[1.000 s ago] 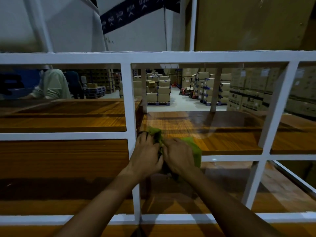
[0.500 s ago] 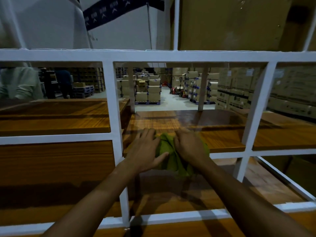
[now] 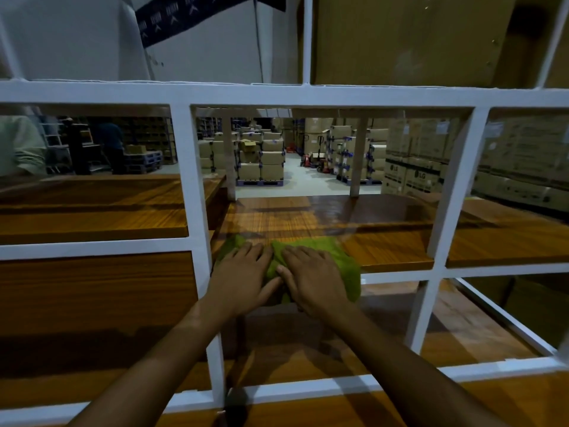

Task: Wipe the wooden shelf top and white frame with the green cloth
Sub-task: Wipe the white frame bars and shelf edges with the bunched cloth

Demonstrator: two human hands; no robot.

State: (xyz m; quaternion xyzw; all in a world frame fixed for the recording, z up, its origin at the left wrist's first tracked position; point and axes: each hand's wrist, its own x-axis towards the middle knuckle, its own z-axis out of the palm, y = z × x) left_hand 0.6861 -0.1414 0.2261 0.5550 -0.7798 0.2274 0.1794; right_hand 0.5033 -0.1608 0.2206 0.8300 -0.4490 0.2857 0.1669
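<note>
both hands [image 3: 277, 280] flat atop green cloth [image 3: 334, 252]

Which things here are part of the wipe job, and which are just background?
Job:
- green cloth, spread flat
- left hand and right hand, both flat on the cloth
- wooden shelf top
- white frame

Background:
- stacked cardboard boxes on pallets
- big cardboard box on the shelf above
- people at far left

green cloth [image 3: 338, 257], orange-brown shelf top [image 3: 308, 220] — striped grain, white frame [image 3: 277, 95]
</note>
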